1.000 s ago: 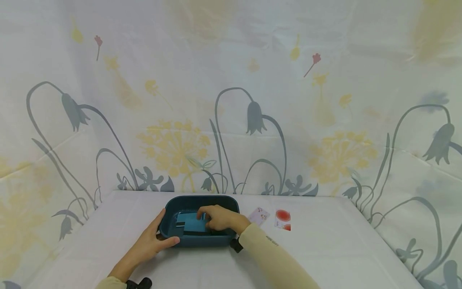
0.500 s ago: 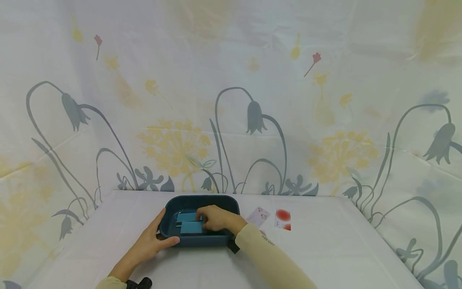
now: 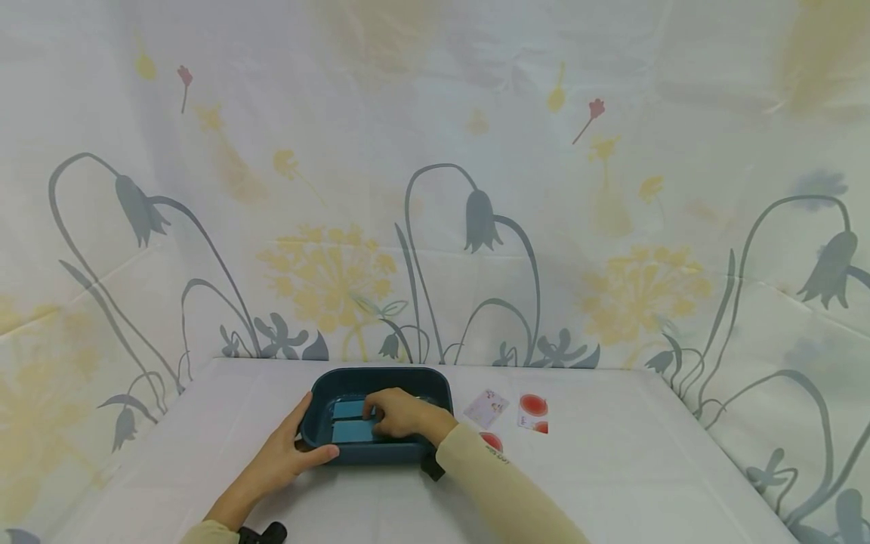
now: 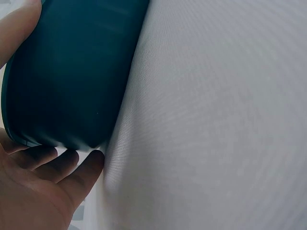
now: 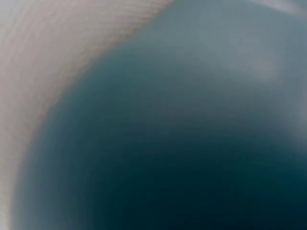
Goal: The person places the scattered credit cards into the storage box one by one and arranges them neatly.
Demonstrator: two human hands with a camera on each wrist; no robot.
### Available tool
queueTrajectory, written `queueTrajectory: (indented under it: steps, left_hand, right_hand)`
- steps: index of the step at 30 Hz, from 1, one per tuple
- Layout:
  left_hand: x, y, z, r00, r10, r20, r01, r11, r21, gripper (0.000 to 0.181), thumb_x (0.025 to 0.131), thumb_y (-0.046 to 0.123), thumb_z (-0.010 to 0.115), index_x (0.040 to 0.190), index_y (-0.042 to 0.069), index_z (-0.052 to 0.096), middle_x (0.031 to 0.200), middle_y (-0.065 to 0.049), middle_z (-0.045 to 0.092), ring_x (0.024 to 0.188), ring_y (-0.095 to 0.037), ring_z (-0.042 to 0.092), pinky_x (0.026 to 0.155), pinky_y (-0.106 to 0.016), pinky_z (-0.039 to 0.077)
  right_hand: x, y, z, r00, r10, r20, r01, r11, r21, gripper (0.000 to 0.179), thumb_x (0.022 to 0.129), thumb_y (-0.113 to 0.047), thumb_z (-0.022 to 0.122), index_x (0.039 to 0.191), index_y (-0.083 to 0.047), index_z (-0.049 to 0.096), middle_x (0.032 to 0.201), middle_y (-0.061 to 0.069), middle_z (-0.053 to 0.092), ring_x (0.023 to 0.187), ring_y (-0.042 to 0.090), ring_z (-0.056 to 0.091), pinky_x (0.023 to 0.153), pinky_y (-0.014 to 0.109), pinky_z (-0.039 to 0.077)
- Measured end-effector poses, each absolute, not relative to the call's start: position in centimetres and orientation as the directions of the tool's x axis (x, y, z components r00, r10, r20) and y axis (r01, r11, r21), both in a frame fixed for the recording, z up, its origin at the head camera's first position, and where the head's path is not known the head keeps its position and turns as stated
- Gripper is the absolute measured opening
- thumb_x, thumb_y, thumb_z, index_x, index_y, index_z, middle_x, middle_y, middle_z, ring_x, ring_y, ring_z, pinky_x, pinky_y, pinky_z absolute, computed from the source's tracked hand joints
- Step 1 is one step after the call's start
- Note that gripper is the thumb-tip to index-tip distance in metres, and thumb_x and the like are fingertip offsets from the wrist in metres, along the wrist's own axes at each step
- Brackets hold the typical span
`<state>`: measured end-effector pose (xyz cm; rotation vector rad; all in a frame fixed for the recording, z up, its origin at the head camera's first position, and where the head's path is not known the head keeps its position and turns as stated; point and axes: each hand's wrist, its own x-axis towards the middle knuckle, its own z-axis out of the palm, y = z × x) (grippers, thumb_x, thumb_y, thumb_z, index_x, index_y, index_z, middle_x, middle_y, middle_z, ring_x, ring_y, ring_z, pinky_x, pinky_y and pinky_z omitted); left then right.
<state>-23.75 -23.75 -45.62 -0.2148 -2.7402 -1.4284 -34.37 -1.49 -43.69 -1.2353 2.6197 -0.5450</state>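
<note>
A dark teal plastic tub (image 3: 381,455) with rounded corners stands on the white-covered table. My left hand (image 3: 275,457) holds its left end, thumb at the front wall and fingers along the side; the left wrist view shows the fingertips (image 4: 91,165) low against the tub's end. Inside lie two light-blue cards, a farther card (image 3: 348,409) and a nearer card (image 3: 352,431). My right hand (image 3: 401,414) reaches in from the right with bent fingers, pinching the right end of the nearer card. The right wrist view is blurred and mostly filled by the tub wall (image 5: 144,143).
To the right of the tub, a pale pink patterned card (image 3: 486,408) and a card with a red circle (image 3: 533,412) lie on the table (image 3: 646,468). Another red-printed card (image 3: 491,440) shows partly behind the right sleeve. A flowered cloth (image 3: 435,189) hangs behind.
My right hand has shifted left and the nearer blue card has moved left and toward the front wall, apart from the farther card. My left hand and the tub stay put.
</note>
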Motion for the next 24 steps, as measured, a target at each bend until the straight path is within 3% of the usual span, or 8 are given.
queueTrajectory:
  steps: [16,24]
  left_hand:
    - [-23.83,-23.77,-45.89,-0.990,0.109,0.094,0.138,0.534,0.834,0.112,0.077,0.042,0.078,0.154,0.004,0.006,0.157,-0.021,0.011,0.139,-0.042,0.024,0.107,-0.055,0.029]
    - [-23.81,-23.75,-45.87,-0.990,0.108,0.093,0.136,0.533,0.835,0.112,0.077,0.042,0.078,0.154,0.004,0.006,0.157,-0.021,0.012,0.139,-0.043,0.023,0.107,-0.057,0.026]
  right_hand:
    - [-33.76,-2.02,-43.53,-0.648,-0.761,-0.032,-0.675,0.593,-0.439,0.019,0.084,-0.012,0.072,0.101,-0.020,0.067,0.095,-0.006,0.062,0.084,0.003,0.056,0.073,0.020,0.047]
    - [-33.70,-2.13,-43.53,-0.654,-0.756,-0.027,-0.672,0.597,-0.437,0.020,0.084,-0.012,0.073,0.101,-0.020,0.067,0.096,-0.006,0.063,0.085,0.003,0.057,0.073,0.019,0.047]
